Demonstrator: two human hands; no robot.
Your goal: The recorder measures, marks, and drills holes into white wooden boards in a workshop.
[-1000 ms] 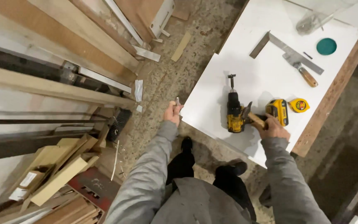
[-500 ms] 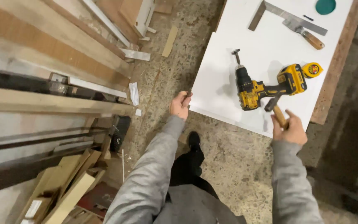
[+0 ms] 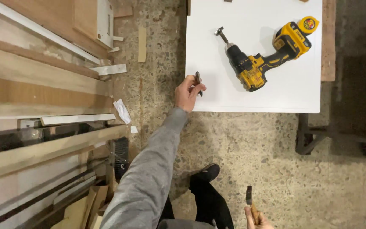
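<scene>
Left hand [image 3: 187, 94] pinches a small dark bit [image 3: 198, 79] upright at the white board's [image 3: 276, 95] near-left corner; right hand [image 3: 257, 219] grips a hammer [image 3: 250, 201]

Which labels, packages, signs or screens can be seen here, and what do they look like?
Label on the tape measure: round, red and dark, on its yellow case at the white board's far right.
Label on the drill: a small dark patch on its yellow battery base.
No packages, signs or screens show.
</scene>
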